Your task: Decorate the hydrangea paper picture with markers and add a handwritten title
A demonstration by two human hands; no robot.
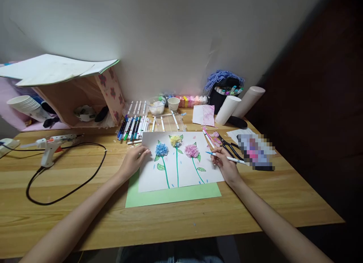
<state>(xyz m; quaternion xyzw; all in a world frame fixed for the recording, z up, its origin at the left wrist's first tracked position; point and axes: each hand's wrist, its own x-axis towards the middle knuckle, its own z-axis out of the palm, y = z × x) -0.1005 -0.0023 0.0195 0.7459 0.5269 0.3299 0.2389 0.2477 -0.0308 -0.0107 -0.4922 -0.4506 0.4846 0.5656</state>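
Observation:
White drawing paper (181,172) lies on a green sheet (170,199). It carries a blue flower (162,150), a yellow flower (176,141) and a pink flower (192,151) with crinkled raised heads, plus drawn green stems and leaves and small blue marks. At the paper's left edge rests my left hand (133,159), fingers stretched onto it, holding nothing. My right hand (227,166) is closed round a white marker with a blue tip (236,160). That tip points left, over the paper to the right of the pink flower; whether it touches cannot be made out.
Black-handled scissors (227,145) and a pixelated item (255,151) lie beyond my right hand. Several markers (132,127), a paper cup (173,104) and a clear bowl (157,107) stand behind the paper. A glue gun (51,149) with a looped cable sits left.

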